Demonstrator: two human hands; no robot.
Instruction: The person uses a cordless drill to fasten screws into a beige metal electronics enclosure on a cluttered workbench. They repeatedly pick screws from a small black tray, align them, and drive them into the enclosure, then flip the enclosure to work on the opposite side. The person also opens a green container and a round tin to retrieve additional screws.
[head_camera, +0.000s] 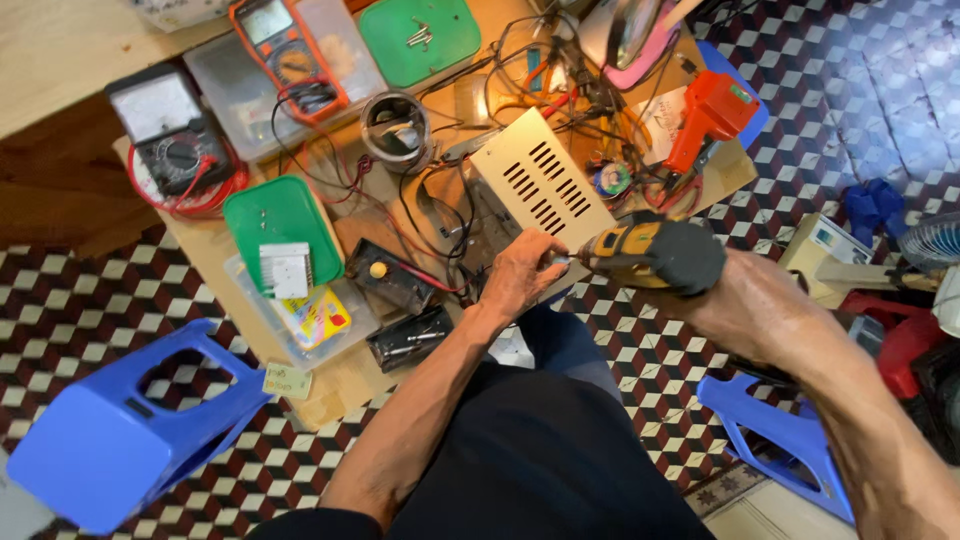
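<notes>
Centrally, a yellow and black power screwdriver (650, 252) is held in the right hand (712, 285), whose grip is closed around the dark rear body of the tool. The front of the tool is yellow, the back black and rounded. Its long axis lies nearly level across the view, with the tip pointed left toward the near corner of a cream metal casing (540, 180). That casing is slotted with two rows of vents and sits tilted on the surface (345, 385), its long side running from far left to near right. The left hand (522, 272) is pressed on the near edge of the casing, fingers curled beside the tool's tip; whether anything small is pinched there cannot be told.

To the left of the casing, a green tray (280, 215) is seen with a white part on it, and a black open box (390, 275) with a yellow knob lies between tray and hand. Further away, a black meter (172, 135) and an orange meter (285, 50) are placed, with wires tangled between them. A red tool (708, 115) lies at the far right.

The near edge of the surface runs just under the hands. Open room is found only over the chequered floor (640, 350), flanked by blue stools (120, 430).
</notes>
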